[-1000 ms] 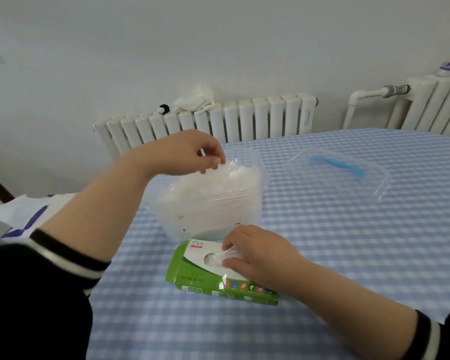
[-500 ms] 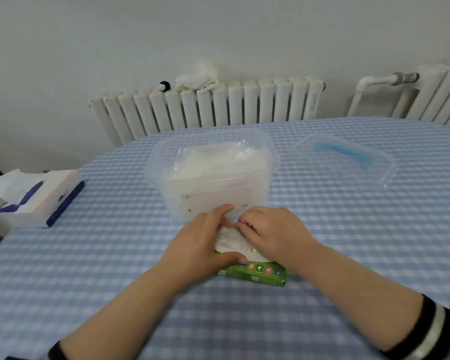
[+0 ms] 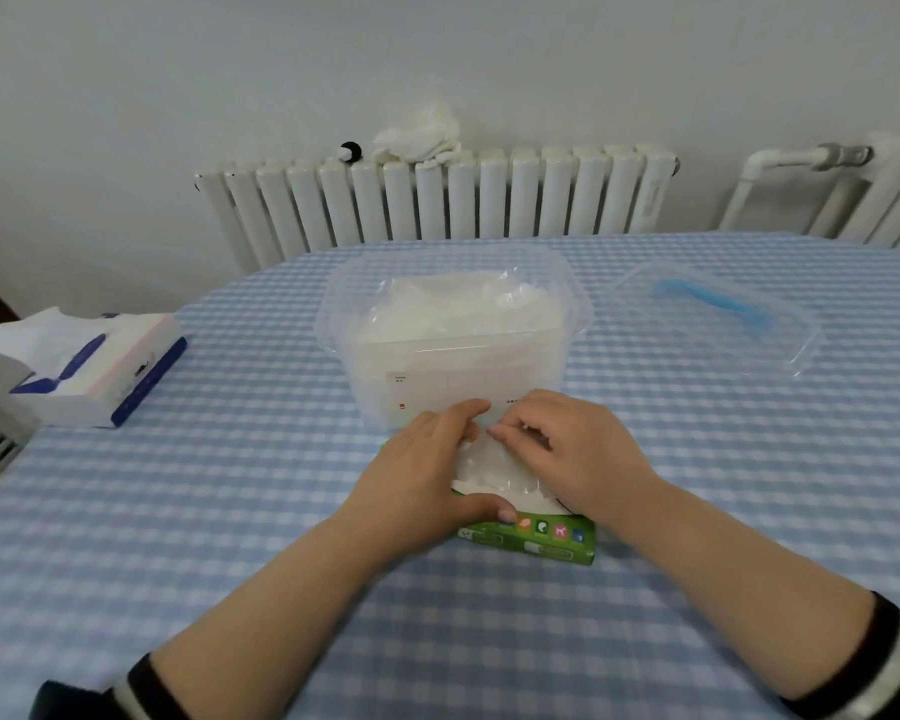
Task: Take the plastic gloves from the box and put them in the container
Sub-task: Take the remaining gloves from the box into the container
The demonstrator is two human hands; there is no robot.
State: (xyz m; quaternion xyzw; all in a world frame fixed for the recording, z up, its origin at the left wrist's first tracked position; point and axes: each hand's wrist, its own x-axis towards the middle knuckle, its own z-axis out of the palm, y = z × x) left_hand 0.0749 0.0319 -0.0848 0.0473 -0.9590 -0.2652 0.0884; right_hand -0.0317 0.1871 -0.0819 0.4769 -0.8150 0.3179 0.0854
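A thin, clear plastic glove (image 3: 494, 462) lay bunched over the top opening of the green box (image 3: 533, 537), partly drawn out and caught between the two hands. The box sat flat on the table (image 3: 230, 511), just in front of the container (image 3: 458, 330) and touching or nearly touching its front wall; most of its top was hidden under the hands, with only the green front edge and its row of small coloured icons showing.

The left hand (image 3: 422, 475) rested on the left part of the box, fingers stretched forward and fairly straight, the thumb pressed down along the box's near edge. Whether it actually pinched the glove could not be told. The right hand (image 3: 578, 454) lay over the right part of the box with its fingers curled inward, pinching the glove near the top of the bunch.

The container was clear plastic, open at the top, and already held a heap of filmy white gloves (image 3: 463, 309) up to near its rim. Its lid (image 3: 718, 319), clear with a blue handle, lay well apart to the right on the blue-and-white checked cloth. Far to the left stood a tissue pack (image 3: 94, 366) with a sheet sticking up. Behind the table ran a white radiator (image 3: 437, 200) with a crumpled white cloth (image 3: 422, 132) on top.
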